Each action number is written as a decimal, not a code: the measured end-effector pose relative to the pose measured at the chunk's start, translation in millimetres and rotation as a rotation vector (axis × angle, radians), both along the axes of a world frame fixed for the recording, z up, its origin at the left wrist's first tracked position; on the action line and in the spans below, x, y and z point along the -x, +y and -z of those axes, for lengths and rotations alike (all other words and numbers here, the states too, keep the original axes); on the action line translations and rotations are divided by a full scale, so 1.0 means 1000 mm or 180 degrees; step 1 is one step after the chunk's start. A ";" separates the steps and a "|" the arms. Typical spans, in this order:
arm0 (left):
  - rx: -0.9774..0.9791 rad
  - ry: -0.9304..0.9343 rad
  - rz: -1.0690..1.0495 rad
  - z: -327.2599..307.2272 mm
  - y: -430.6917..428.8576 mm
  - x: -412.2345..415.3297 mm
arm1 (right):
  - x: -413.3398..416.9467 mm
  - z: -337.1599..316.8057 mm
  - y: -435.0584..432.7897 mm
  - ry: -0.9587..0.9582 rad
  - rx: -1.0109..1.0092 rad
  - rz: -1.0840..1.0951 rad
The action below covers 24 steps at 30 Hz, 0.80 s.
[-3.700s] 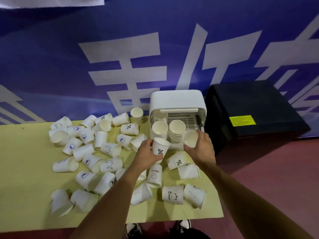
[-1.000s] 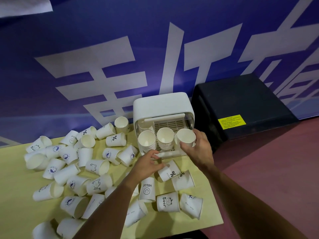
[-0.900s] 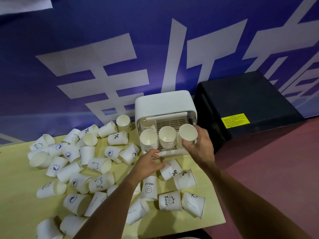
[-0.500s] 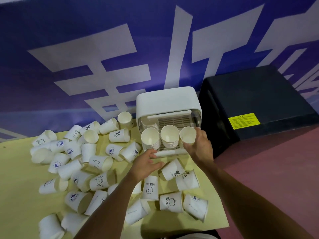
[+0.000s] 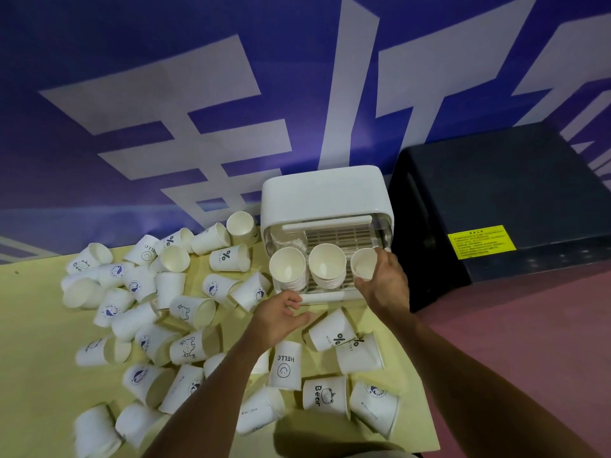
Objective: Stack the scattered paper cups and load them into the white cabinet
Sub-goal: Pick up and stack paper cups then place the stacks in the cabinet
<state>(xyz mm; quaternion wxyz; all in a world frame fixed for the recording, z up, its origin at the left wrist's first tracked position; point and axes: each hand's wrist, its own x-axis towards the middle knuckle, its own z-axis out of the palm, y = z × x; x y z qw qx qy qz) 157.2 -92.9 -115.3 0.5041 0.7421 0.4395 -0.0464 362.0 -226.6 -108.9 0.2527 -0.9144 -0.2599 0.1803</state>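
At the counter's far right corner, the white cabinet holds 2 stacks of cups side by side in its open front. The right hand grips a 3rd cup by its wall, just beside the middle stack; whether it is 1 cup or several nested I cannot tell. The left hand hovers empty, fingers loosely spread, just before the cabinet's front lip. By my judgement the job is early: well over 20 loose cups lie tipped across the counter's middle to its near right corner. Room is tight: a black box crowds the cabinet's right side, and several cups lie near the counter's right edge.
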 end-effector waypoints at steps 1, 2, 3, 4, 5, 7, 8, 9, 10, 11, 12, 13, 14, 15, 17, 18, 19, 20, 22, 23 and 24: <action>0.0000 0.0006 -0.0005 0.000 0.000 0.000 | 0.000 0.000 -0.001 -0.0010 -0.0003 -0.0021; 0.0008 0.0016 -0.0012 -0.001 0.000 -0.001 | 0.000 -0.001 -0.001 -0.0027 -0.0010 -0.0056; 0.0020 0.0020 -0.0014 -0.002 0.001 -0.001 | 0.000 -0.001 -0.002 -0.0069 -0.0025 -0.0095; 0.0026 0.0017 -0.0007 -0.003 0.001 -0.002 | 0.000 -0.002 -0.003 -0.0137 -0.0049 -0.0142; 0.0030 0.0013 0.0007 -0.003 0.002 -0.003 | 0.001 -0.003 -0.004 -0.0230 -0.0105 -0.0212; 0.0039 0.0013 0.0025 -0.005 0.002 -0.003 | 0.004 -0.006 -0.006 -0.0404 -0.0329 -0.0436; 0.0059 0.0006 0.0016 -0.006 0.001 -0.004 | 0.006 -0.008 -0.007 -0.0443 -0.0443 -0.0573; 0.0095 -0.0013 0.0007 -0.007 0.001 -0.005 | 0.008 -0.010 -0.007 -0.0438 -0.0526 -0.0696; 0.0132 -0.0032 0.0017 -0.009 0.000 -0.007 | 0.010 -0.012 -0.006 -0.0394 -0.0553 -0.0797; 0.0173 -0.0048 0.0050 -0.010 -0.001 -0.009 | 0.012 -0.013 -0.005 -0.0298 -0.0539 -0.0873; 0.0196 -0.0063 0.0101 -0.011 -0.003 -0.010 | 0.016 -0.015 -0.003 -0.0163 -0.0506 -0.0923; 0.0195 -0.0074 0.0154 -0.012 -0.004 -0.010 | 0.019 -0.016 0.000 -0.0040 -0.0487 -0.0943; 0.0187 -0.0076 0.0212 -0.013 -0.005 -0.010 | 0.021 -0.017 0.004 0.0026 -0.0486 -0.0942; 0.0199 -0.0063 0.0263 -0.013 -0.005 -0.008 | 0.024 -0.016 0.009 0.0047 -0.0493 -0.0924; 0.0273 -0.0043 0.0354 -0.013 -0.003 -0.003 | 0.028 -0.017 0.017 0.0080 -0.0527 -0.0836; 0.0298 -0.0033 0.0379 -0.013 0.000 0.000 | 0.030 -0.017 0.021 0.0125 -0.0567 -0.0770; 0.0305 -0.0023 0.0369 -0.014 0.003 0.002 | 0.031 -0.018 0.025 0.0173 -0.0611 -0.0710; 0.0293 -0.0012 0.0336 -0.014 0.006 0.005 | 0.032 -0.018 0.028 0.0197 -0.0644 -0.0668; 0.0248 0.0036 0.0293 -0.015 0.012 0.011 | 0.034 -0.019 0.032 0.0171 -0.0702 -0.0635; 0.0220 0.0078 0.0289 -0.016 0.015 0.014 | 0.034 -0.020 0.035 0.0153 -0.0726 -0.0624; 0.0194 0.0110 0.0292 -0.016 0.017 0.016 | 0.033 -0.021 0.037 0.0153 -0.0740 -0.0600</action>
